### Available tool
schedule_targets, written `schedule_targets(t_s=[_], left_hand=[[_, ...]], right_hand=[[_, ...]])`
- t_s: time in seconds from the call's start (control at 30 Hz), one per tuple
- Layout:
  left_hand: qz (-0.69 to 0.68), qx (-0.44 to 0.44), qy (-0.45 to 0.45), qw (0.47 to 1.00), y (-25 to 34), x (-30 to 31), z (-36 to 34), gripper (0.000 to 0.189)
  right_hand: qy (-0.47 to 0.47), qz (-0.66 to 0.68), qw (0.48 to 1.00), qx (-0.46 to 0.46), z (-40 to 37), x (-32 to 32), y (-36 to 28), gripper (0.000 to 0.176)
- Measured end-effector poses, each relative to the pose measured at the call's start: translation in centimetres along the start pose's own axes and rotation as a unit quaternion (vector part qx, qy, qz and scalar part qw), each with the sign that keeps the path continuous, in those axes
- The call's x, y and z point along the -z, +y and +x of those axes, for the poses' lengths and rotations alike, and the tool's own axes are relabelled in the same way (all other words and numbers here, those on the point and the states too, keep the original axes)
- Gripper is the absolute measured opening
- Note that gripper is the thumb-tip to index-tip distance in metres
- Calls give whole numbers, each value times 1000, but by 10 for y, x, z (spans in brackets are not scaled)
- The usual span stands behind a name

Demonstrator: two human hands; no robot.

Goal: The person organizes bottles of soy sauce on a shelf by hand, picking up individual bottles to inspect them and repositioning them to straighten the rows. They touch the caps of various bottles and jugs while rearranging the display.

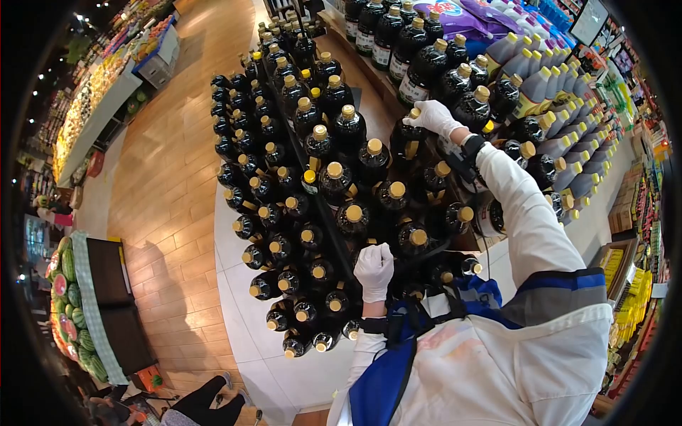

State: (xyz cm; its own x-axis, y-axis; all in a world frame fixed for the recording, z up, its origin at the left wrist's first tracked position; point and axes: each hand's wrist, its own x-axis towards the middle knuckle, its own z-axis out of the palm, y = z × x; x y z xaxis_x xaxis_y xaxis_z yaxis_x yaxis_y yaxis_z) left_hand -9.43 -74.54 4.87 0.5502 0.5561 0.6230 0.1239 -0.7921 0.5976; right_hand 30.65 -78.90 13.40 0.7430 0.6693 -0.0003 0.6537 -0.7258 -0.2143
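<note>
My right hand (435, 118), in a white glove, is closed around the neck of a dark bottle (410, 140) with a gold cap, near the shelf edge. My left hand (374, 267), also white-gloved, is curled into a fist beside the dark bars at the near end of the bottle rows; whatever its fingers hold is hidden. Between my hands stand several dark gold-capped bottles (354, 219), upright and close together. A few bottles among them carry yellow caps (309, 176).
At the right, a stepped display holds large dark bottles (428, 67) and rows of pale-capped bottles (579, 145). Purple bags (472, 20) lie at the back. To the left are a wooden floor (153, 213), a watermelon stand (71, 305) and a person's legs (206, 401) low down.
</note>
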Motion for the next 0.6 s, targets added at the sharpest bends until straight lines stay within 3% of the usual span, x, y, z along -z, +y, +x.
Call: schedule_targets(t_s=[0.47, 0.6], left_hand=[[26, -13, 12, 1000, 2, 0, 0, 14], [31, -59, 19, 998, 0, 1, -4, 12]], right_hand=[[0, -56, 998, -18, -35, -30, 9, 54], [17, -147, 984, 97, -65, -3, 0, 52]])
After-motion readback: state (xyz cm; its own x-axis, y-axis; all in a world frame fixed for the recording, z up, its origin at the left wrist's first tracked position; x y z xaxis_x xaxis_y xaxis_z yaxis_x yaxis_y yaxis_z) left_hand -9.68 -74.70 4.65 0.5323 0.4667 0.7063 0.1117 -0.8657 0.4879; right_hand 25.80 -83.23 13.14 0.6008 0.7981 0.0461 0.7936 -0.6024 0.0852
